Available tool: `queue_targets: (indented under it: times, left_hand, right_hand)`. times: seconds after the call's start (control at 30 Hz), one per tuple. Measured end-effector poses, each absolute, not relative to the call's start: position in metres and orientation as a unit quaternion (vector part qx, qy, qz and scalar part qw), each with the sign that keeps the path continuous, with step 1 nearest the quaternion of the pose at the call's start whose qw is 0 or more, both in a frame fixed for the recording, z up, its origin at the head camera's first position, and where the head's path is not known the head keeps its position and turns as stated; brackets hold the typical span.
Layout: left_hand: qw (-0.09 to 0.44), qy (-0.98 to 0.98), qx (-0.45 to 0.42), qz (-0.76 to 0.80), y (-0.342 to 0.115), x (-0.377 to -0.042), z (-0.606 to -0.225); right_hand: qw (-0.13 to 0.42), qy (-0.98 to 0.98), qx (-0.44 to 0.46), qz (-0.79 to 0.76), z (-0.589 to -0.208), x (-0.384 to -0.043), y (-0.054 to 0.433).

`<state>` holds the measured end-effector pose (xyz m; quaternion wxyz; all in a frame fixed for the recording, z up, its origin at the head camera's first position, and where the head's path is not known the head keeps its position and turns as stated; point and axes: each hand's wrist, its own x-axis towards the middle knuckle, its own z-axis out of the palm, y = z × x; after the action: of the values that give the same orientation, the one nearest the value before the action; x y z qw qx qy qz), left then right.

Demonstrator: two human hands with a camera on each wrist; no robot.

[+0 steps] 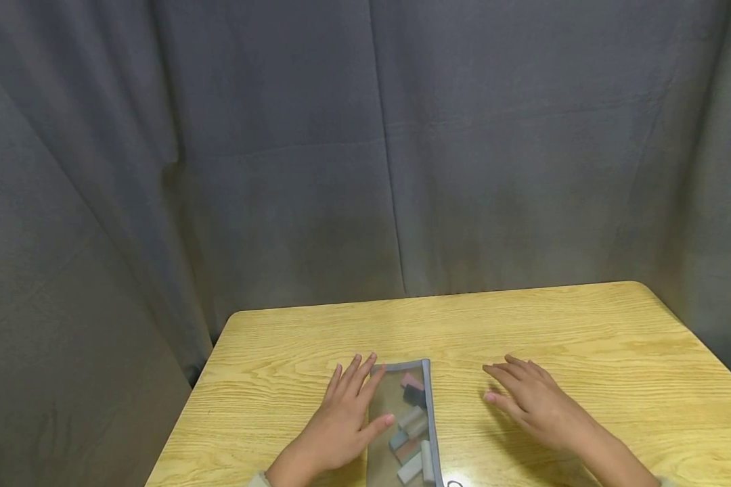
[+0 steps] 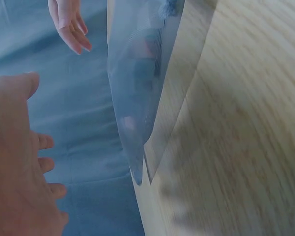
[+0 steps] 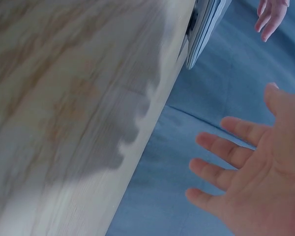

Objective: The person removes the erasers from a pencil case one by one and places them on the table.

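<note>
A see-through zip pouch (image 1: pixel 380 433) with a grey-blue edge lies on the wooden table, holding several small blocks (image 1: pixel 411 419) in grey, pink, dark and pale blue. Over its left side hovers my left hand (image 1: pixel 341 419), palm down with fingers spread and nothing in its grasp. To the right of the pouch, my right hand (image 1: pixel 539 406) is held above the tabletop, its fingers extended and apart from any object. The left wrist view shows the pouch (image 2: pixel 132 73) side-on, bulging up from the table. In the right wrist view the right palm (image 3: pixel 270 167) faces the table.
The light wooden table (image 1: pixel 585 325) has rounded far corners. Dark grey-blue curtains (image 1: pixel 292 203) hang behind it and along both sides. A small dark loop (image 1: pixel 455 483) shows by the pouch's near right corner.
</note>
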<state>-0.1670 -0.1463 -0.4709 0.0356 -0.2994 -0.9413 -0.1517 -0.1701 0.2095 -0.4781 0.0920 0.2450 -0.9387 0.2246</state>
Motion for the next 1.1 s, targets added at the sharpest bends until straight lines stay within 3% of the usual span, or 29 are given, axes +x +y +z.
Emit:
queue_targets:
  times: [1.1]
  left_hand:
    - [0.006,-0.925,-0.353,-0.141,-0.126,-0.155,-0.482]
  right_hand:
    - [0.083,-0.931,0.299,0.190,-0.479,-0.158,0.185]
